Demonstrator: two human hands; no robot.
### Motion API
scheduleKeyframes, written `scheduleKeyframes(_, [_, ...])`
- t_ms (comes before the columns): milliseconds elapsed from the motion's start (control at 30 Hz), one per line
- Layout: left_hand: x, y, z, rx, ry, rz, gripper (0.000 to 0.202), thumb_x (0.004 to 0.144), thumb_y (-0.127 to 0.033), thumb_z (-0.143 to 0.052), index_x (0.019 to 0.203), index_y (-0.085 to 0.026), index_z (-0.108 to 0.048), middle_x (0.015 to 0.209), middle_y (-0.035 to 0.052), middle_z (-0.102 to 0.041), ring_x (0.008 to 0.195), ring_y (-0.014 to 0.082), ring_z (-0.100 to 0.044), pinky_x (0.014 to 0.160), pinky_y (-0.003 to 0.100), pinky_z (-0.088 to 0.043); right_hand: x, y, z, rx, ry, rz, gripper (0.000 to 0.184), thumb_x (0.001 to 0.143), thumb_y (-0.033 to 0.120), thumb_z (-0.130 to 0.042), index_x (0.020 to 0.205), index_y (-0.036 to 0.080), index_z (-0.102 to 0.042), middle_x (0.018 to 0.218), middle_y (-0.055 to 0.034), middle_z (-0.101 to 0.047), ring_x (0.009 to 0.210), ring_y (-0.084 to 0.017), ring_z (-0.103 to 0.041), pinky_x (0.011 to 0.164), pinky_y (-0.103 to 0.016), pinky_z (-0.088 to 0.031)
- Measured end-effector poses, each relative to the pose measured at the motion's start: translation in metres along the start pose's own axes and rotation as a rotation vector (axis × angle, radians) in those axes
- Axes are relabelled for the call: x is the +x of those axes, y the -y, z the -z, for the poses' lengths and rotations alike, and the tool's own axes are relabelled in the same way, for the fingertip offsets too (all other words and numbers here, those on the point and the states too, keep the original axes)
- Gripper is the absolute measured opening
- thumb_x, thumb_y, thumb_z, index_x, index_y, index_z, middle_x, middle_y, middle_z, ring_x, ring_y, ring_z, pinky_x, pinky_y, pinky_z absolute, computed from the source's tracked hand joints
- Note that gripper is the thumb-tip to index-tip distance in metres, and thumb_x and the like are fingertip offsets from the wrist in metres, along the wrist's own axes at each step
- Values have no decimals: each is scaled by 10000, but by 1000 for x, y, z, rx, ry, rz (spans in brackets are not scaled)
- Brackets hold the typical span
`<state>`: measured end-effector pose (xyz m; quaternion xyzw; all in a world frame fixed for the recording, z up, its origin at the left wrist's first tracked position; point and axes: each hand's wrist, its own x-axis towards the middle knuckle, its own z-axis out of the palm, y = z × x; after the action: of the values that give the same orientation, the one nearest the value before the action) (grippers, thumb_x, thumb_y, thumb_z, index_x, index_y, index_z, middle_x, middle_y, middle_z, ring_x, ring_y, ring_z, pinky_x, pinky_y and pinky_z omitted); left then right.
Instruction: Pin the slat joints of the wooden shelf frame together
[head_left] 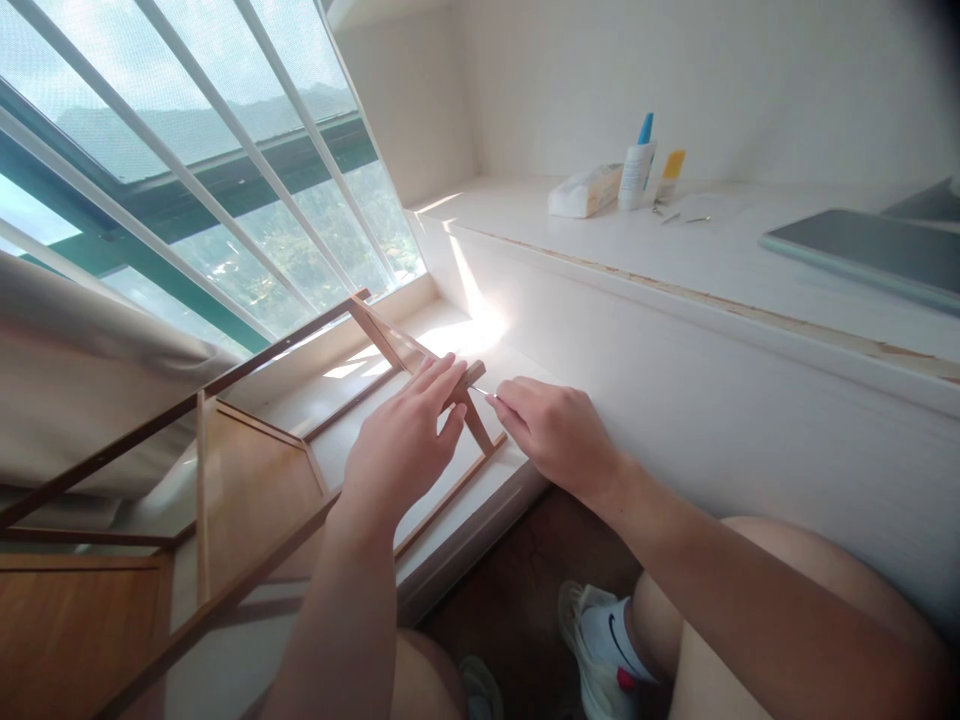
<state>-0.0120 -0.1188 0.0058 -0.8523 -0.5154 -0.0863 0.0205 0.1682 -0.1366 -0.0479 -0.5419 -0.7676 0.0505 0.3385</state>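
A thin wooden frame (247, 440) of brown slats lies across the white window ledge (457, 500) and reaches toward the lower left. My left hand (405, 440) rests on the frame's far corner joint, fingers stretched out and pressing on a slat. My right hand (551, 430) is closed in a pinch just right of that joint, holding a small thin pin-like thing (480, 391) against the wood; it is too small to name.
A higher white shelf (675, 250) carries a tissue pack (585, 190), a white bottle with a blue cap (637, 165), a yellow tube (671, 172), small metal bits and a grey tablet-like slab (870, 250). A barred window (187, 150) is at left. My knees and shoe are below.
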Motion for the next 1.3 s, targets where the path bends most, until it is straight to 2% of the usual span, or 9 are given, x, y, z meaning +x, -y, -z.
scheduleKeyframes(200, [0,0,0,4,9,-2,466,987,-347,-385,1449,-405,-388,1535,-96,-378,1417,213,-374,1067,398,-473,-1,-1,-1,21,-13,8,346,1019,348,-388,747,195,-538,738,-13,-600,645,-132,-479,581,-301,-200])
scheduleKeyframes(367, [0,0,-1,4,3,0,461,986,-350,-384,1444,-400,-399,1534,-99,-378,1419,225,-370,1058,389,-479,-2,-1,-6,167,-41,-46,371,1001,351,-418,671,192,-480,658,2,-557,598,-122,-428,590,-286,-237])
scheduleKeyframes(500, [0,0,-1,9,7,-1,462,989,-353,-373,1448,-407,-383,1536,-107,-370,1425,220,-360,1056,402,-483,-1,0,-13,427,-48,-179,429,992,389,-428,610,194,-438,565,18,-495,544,-111,-412,579,-267,-292])
scheduleKeyframes(667, [1,1,-2,24,6,-2,464,991,-355,-372,1451,-422,-363,1537,-121,-361,1429,195,-353,1067,404,-478,-1,6,-22,879,39,-336,463,988,431,-422,600,189,-498,547,20,-534,484,-97,-469,515,-243,-356])
scheduleKeyframes(833, [0,2,-3,29,2,-8,464,992,-354,-369,1453,-415,-359,1537,-117,-363,1436,186,-339,1076,406,-471,-2,8,-27,1115,104,-415,456,966,449,-454,598,187,-512,523,27,-530,414,-87,-444,427,-231,-345])
scheduleKeyframes(1100, [-1,2,-3,38,4,-8,469,992,-357,-366,1458,-411,-350,1542,-115,-354,1438,189,-335,1062,410,-484,-2,9,-26,1176,81,-404,463,970,455,-450,602,183,-516,515,30,-508,421,-91,-452,429,-232,-347])
scheduleKeyframes(1300, [-1,3,-2,32,8,-8,468,993,-362,-362,1457,-413,-348,1542,-124,-349,1441,175,-328,1072,403,-477,-3,8,-23,1116,72,-380,431,985,418,-415,632,189,-510,551,26,-526,446,-97,-463,454,-239,-349])
